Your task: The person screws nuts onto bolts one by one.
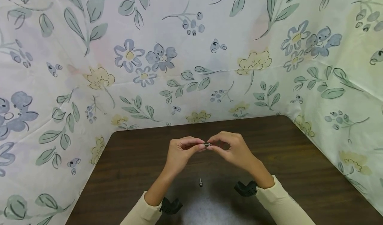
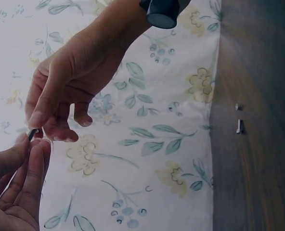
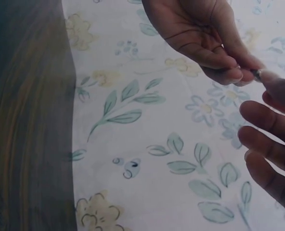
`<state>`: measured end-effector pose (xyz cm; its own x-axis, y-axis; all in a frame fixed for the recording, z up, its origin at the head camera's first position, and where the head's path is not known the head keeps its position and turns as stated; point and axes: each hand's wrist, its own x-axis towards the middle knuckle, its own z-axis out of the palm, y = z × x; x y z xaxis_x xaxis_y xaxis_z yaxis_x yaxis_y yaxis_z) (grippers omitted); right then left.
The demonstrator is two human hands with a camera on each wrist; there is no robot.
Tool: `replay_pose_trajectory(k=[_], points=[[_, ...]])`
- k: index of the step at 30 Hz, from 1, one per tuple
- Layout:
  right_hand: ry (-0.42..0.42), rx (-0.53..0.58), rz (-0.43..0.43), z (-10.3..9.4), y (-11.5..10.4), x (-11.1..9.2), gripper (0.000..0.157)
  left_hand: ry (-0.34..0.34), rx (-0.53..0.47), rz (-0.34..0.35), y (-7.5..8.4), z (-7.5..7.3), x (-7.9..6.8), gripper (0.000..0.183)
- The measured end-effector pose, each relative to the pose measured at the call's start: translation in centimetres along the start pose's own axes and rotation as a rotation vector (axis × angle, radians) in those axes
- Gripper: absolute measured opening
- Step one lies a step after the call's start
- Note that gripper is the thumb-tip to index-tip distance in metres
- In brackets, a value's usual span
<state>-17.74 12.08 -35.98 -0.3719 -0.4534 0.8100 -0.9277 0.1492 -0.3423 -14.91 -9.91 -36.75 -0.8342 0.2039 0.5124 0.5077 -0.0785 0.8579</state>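
Observation:
My left hand (image 1: 179, 153) pinches a small metal bolt (image 1: 205, 144) between thumb and fingertips, above the middle of the table. From the other side, the thumb and index finger of my right hand (image 1: 234, 148) pinch what looks like a small nut (image 1: 209, 144) at the bolt's right end. The fingertips cover much of both pieces. In the left wrist view the bolt (image 2: 32, 134) shows as a dark, slanted shaft between the two hands. The right hand's other fingers hang loosely curled in that view.
A second bolt (image 2: 239, 126) lies on the dark wooden table (image 1: 143, 158), with a small nut (image 2: 238, 107) close beside it. Floral cloth (image 1: 167, 95) hangs behind the table and along both sides. Black wrist mounts (image 1: 246, 188) sit under both forearms.

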Motion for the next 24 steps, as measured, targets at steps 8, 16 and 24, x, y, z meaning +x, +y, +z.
replay_pose_trajectory(k=[8,16,24], points=[[-0.015,0.001,0.019,0.11,0.15,-0.25,0.021,-0.004,-0.004,-0.006,0.02,0.1,-0.04,0.009],[-0.035,0.009,0.036,0.3,-0.13,-0.12,0.014,-0.011,0.0,0.005,0.02,0.22,-0.06,0.008],[-0.035,0.019,0.034,0.17,-0.11,-0.07,0.019,-0.008,0.008,0.006,0.08,0.36,0.0,0.009]])
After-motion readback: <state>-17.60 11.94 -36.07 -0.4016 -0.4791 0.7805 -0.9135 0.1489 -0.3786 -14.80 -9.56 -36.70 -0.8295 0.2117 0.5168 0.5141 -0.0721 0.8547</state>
